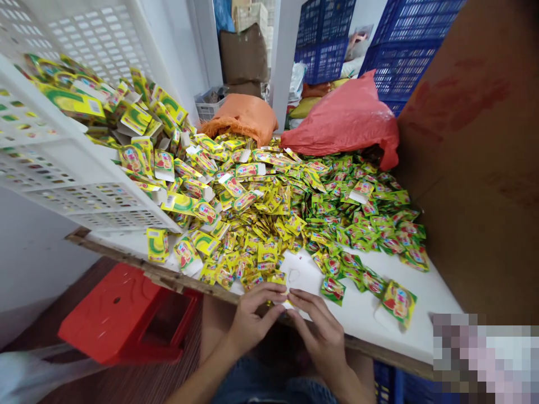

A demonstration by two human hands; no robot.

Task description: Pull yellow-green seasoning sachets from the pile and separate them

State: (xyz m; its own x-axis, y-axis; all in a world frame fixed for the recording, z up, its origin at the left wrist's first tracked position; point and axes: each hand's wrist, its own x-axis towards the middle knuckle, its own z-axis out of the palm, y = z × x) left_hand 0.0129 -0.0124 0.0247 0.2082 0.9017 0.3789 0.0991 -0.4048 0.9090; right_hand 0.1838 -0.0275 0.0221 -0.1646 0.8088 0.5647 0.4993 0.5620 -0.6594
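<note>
yellow item (288,303): mostly hidden (fingers (265,292) cover it) | white crate (101,174): cut off left | packet lettering (332,289): illegible

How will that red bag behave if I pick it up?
The red bag will probably be floppy, since its skin creases. Its sheen suggests it may feel slippery. Packets crowd its lower edge, so some might shift with it.
</note>
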